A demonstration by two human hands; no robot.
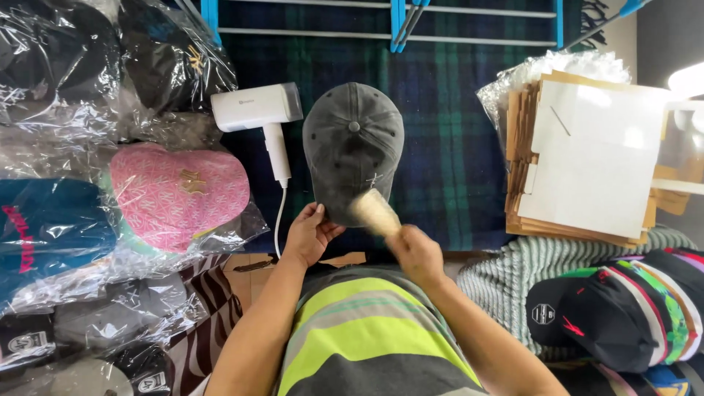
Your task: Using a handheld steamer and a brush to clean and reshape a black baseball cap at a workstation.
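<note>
the left hand [309,235] pinches the brim of a grey cap [353,150] lying on the plaid surface [447,147]; the right hand [416,253] is fisted around a blurred pale brush [374,211] over the brim. a white handheld steamer [257,110] lies just left; bagged caps [176,194] further left, a stack of flat cardboard [587,158] at right.

A dark blue and green plaid blanket [455,147] covers the work surface. At the far edge stands a rack of blue plastic and white rods [389,22]. A pale wall [664,40] shows at upper right, where a bright light [689,79] glares.
</note>
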